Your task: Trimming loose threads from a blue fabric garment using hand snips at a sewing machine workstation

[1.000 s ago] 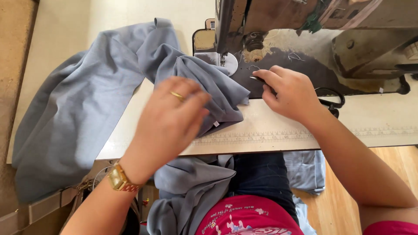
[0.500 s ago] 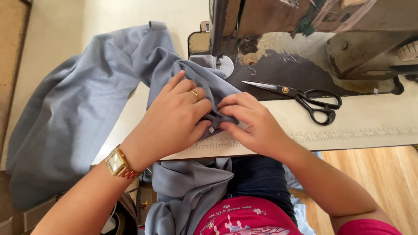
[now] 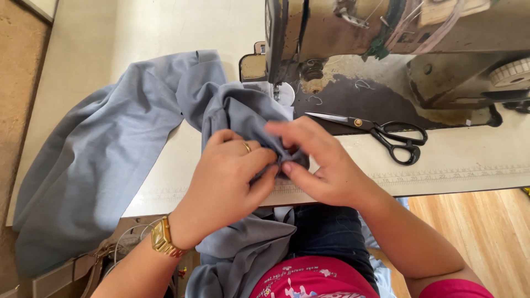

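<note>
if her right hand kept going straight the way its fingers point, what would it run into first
The right hand points leftward, so it would probably meet the left hand first; their fingertips already pinch the same fold of grey cloth between them. Beyond that lies more cloth.

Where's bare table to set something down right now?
Free: the pale table top left, above the grey fabric, and the front strip right of the right hand, below the scissors. Crowded: the middle, where both hands, left hand included, pinch the fabric by the sewing machine.
</note>
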